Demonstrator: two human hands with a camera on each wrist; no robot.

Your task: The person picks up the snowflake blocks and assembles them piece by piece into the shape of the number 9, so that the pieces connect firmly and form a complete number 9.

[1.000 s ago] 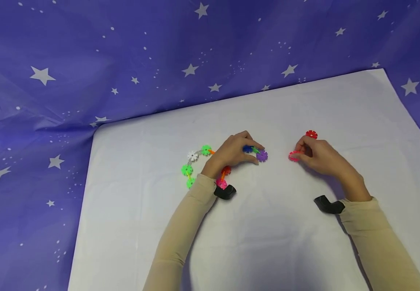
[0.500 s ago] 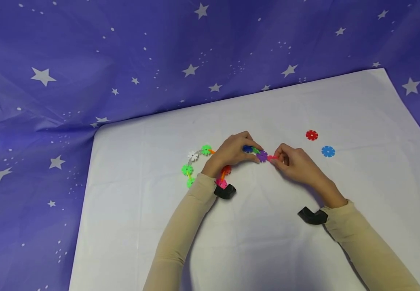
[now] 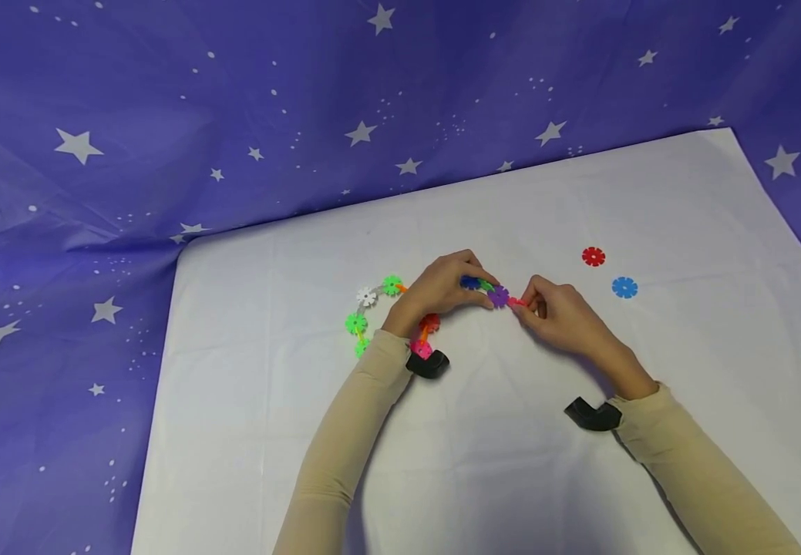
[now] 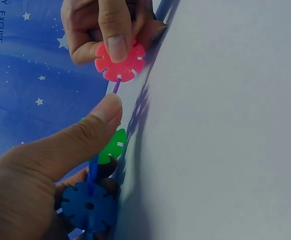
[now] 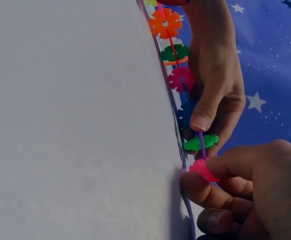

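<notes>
My left hand point(image 3: 442, 285) pinches the purple notched disc point(image 3: 499, 297) at the end of a chain of slotted snowflake discs. Behind it in the chain come a green disc point(image 4: 116, 145) and a dark blue disc point(image 4: 80, 212). With thumb and fingers my right hand point(image 3: 568, 317) pinches a pink disc point(image 4: 131, 69). The pink disc's edge meets the purple disc's edge, the two turned crosswise; how deep the slots sit I cannot tell. The left hand and forearm hide part of the chain.
The chain curves left past a red disc point(image 3: 430, 323), a white disc point(image 3: 366, 297) and several green ones on the white cloth point(image 3: 247, 432). A loose red disc point(image 3: 593, 257) and a loose light blue disc point(image 3: 624, 287) lie beyond the right hand. A starry curtain point(image 3: 317, 100) hangs behind.
My right hand has moved left, bringing the pink disc against the purple one, and the loose light blue disc came into sight. Over the last half second both hands stay almost still.
</notes>
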